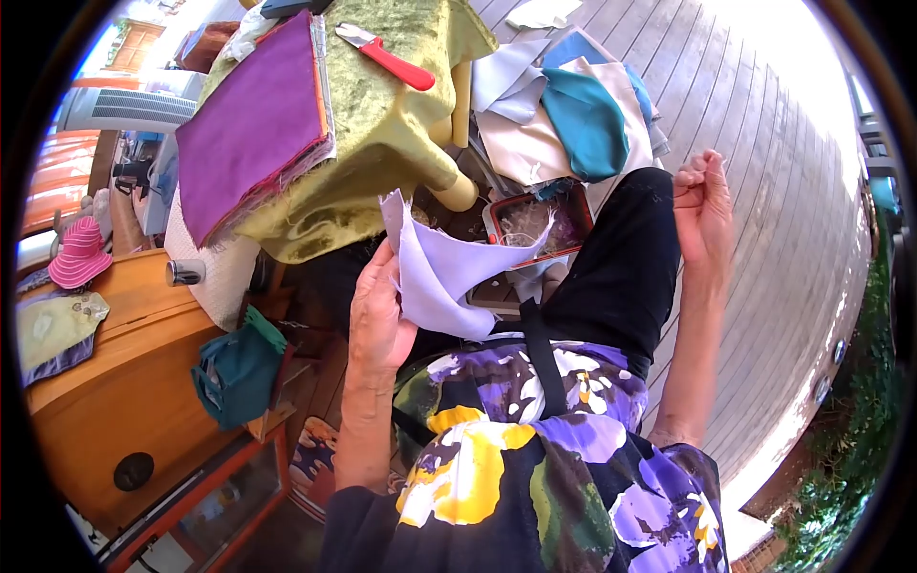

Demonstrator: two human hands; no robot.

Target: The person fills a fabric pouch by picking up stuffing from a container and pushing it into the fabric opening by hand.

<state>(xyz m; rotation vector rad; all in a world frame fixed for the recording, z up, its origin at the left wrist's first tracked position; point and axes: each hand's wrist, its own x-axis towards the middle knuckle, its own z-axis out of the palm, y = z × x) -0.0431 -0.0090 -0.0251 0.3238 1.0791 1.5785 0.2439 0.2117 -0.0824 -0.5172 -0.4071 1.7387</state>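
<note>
My left hand is closed on a lavender piece of fabric with frayed edges, which hangs above my lap. My right hand is raised off to the right, its thumb and fingertips pinched together. Whatever lies in that pinch, if anything, is too small to make out. Below the fabric's right corner sits a red-rimmed box with loose pale threads in it. Beyond my knees is a pile of cut cloth, with a teal piece on top of a cream one.
A table under a yellow-green velvet cloth bears a stack of purple fabric and a red-handled cutter. Left stand a wooden cabinet, a metal mug and a teal bag. Grey decking stretches right.
</note>
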